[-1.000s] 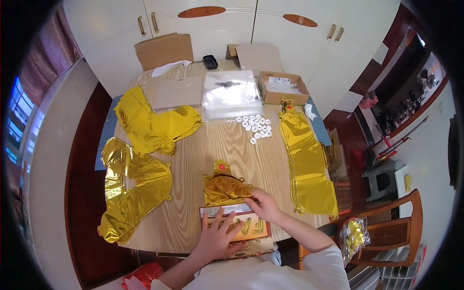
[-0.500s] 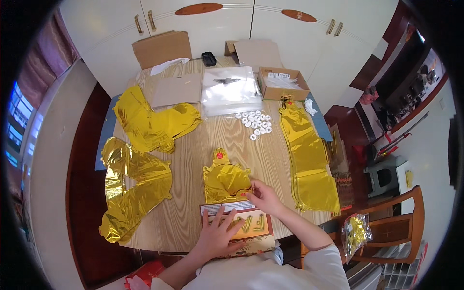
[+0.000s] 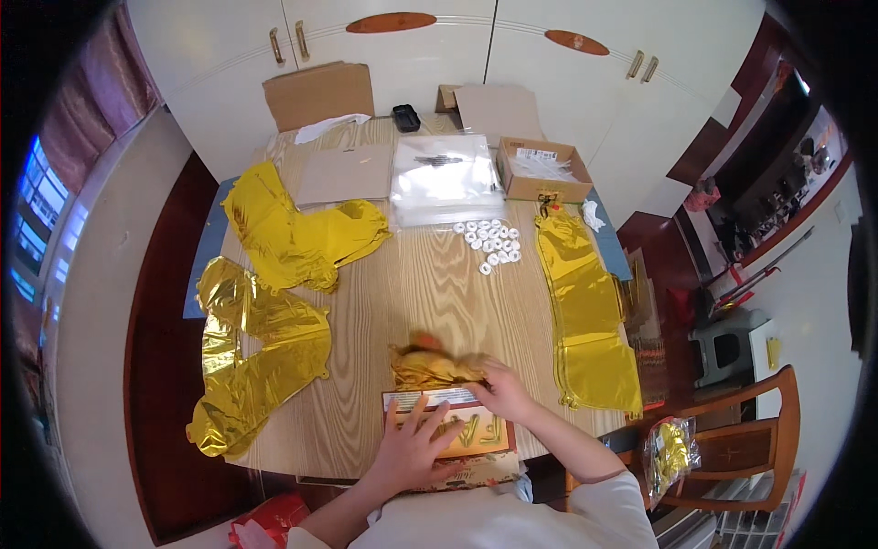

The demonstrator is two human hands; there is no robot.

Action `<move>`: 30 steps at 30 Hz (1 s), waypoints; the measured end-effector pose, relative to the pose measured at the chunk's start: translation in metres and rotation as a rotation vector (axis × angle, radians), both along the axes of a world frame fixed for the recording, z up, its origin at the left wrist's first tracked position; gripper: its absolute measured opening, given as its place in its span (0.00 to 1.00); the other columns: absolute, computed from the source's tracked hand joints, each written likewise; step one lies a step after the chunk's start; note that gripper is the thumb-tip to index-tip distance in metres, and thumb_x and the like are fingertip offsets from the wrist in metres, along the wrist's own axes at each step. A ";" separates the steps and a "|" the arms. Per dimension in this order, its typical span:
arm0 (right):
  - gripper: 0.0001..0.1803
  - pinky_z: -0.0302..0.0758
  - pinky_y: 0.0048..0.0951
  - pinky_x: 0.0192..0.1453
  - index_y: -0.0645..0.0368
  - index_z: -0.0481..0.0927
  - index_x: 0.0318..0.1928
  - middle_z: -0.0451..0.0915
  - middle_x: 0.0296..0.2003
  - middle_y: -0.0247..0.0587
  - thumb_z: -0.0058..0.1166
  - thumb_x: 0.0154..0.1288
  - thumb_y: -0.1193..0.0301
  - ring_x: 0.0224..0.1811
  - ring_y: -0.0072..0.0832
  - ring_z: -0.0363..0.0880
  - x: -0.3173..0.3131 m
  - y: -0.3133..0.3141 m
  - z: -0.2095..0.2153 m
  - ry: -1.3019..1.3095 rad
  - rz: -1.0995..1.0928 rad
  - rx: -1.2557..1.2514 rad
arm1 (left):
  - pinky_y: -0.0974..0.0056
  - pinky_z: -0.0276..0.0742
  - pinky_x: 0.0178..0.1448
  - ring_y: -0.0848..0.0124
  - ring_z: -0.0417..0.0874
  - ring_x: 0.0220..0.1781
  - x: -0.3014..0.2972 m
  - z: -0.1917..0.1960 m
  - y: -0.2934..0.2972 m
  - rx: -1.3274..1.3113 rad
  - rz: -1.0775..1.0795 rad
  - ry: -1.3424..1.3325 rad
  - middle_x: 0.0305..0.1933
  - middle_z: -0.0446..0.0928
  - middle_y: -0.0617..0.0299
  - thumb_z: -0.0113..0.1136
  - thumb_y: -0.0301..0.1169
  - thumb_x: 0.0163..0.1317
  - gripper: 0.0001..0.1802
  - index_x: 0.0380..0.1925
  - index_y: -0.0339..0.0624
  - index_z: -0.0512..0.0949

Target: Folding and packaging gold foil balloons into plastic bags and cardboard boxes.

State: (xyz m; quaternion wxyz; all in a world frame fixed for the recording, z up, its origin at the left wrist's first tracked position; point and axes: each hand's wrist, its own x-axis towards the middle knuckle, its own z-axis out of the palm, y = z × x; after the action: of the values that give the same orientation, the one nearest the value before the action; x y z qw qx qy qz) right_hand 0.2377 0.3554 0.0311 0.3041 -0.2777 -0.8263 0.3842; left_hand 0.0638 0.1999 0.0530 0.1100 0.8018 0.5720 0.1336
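A printed orange cardboard card with a picture of gold letters lies at the near edge of the table. My left hand rests flat on it, fingers spread. Beyond the card's far edge is a folded gold foil balloon, crumpled and partly smeared by motion. My right hand is closed on its right side, fingers pinching the foil. Another printed sheet with a leafy pattern shows below the card, partly under my left hand.
Larger gold foil balloons lie at the left, far left and right. White ribbon rolls sit near clear plastic bags. An open carton holds white straws. A chair with a bagged foil balloon stands at right.
The foil balloon beyond the card has been folded toward me, its raised far part now down and blurred. My right hand moved with it; my left hand stays on the card.
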 end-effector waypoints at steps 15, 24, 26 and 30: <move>0.13 0.73 0.42 0.50 0.66 0.77 0.43 0.77 0.38 0.53 0.59 0.59 0.74 0.45 0.51 0.75 -0.005 0.006 0.007 -0.079 0.000 -0.051 | 0.23 0.43 0.67 0.47 0.60 0.72 -0.001 0.005 -0.001 -0.001 -0.014 0.024 0.68 0.65 0.54 0.57 0.64 0.55 0.37 0.61 0.59 0.72; 0.13 0.75 0.38 0.45 0.61 0.79 0.46 0.79 0.38 0.51 0.59 0.60 0.74 0.42 0.47 0.79 -0.006 0.011 -0.004 -0.111 -0.006 -0.058 | 0.23 0.43 0.67 0.47 0.59 0.72 -0.001 0.008 -0.002 -0.019 -0.027 0.053 0.68 0.65 0.54 0.56 0.64 0.55 0.37 0.61 0.58 0.72; 0.14 0.75 0.37 0.45 0.61 0.78 0.47 0.79 0.39 0.51 0.59 0.60 0.74 0.42 0.47 0.79 -0.005 0.011 -0.004 -0.138 -0.013 -0.073 | 0.23 0.44 0.67 0.48 0.60 0.72 0.000 0.008 -0.003 -0.019 -0.027 0.048 0.68 0.65 0.54 0.57 0.64 0.55 0.37 0.61 0.58 0.72; 0.15 0.75 0.37 0.46 0.61 0.78 0.48 0.79 0.40 0.50 0.60 0.60 0.74 0.43 0.46 0.79 -0.007 0.009 -0.001 -0.128 -0.011 -0.088 | 0.23 0.44 0.67 0.48 0.60 0.72 0.000 0.006 -0.005 -0.021 -0.017 0.033 0.68 0.65 0.54 0.57 0.64 0.55 0.37 0.61 0.58 0.72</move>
State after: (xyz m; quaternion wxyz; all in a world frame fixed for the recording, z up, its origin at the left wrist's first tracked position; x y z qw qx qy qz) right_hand 0.2312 0.3646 0.0297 0.2404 -0.3195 -0.8246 0.4001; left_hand 0.0636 0.1950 0.0589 0.1103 0.8074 0.5684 0.1135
